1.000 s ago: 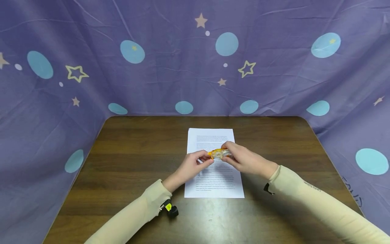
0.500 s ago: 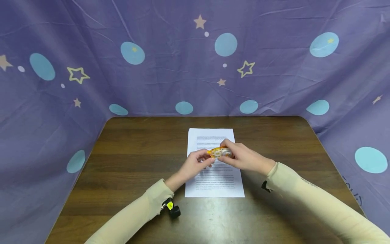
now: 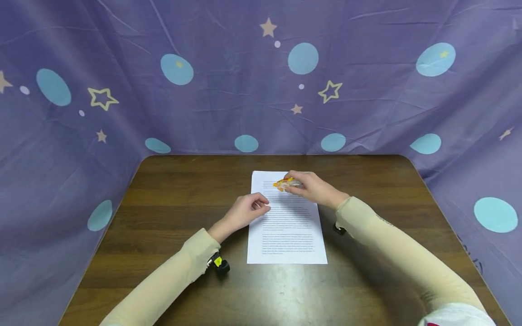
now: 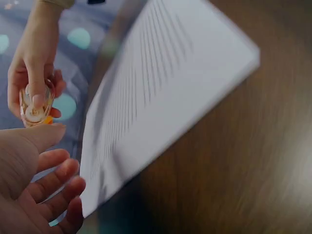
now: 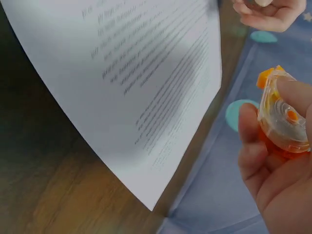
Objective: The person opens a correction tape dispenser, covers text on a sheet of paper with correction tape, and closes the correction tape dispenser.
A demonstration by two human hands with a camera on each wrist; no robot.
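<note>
My right hand (image 3: 313,186) grips a correction tape dispenser (image 5: 282,114), clear-bodied with orange parts and an orange cap at its tip. In the head view it overlaps the upper part of a printed sheet of paper (image 3: 285,244), the tip pointing left. My left hand (image 3: 244,210) is over the sheet's left edge, apart from the dispenser. Its fingers are loosely bent and hold nothing, as the left wrist view shows of the left hand (image 4: 39,180). Beyond them in that view, the right thumb lies on the dispenser (image 4: 35,109).
The paper lies on a dark wooden table (image 3: 183,190). A purple curtain (image 3: 228,90) with stars and blue spots surrounds the back and sides. A small black device (image 3: 222,266) is strapped at the left wrist.
My left hand has come away from the dispenser's tip and shifted left. My right hand has carried the dispenser up and slightly left, toward the top of the sheet.
</note>
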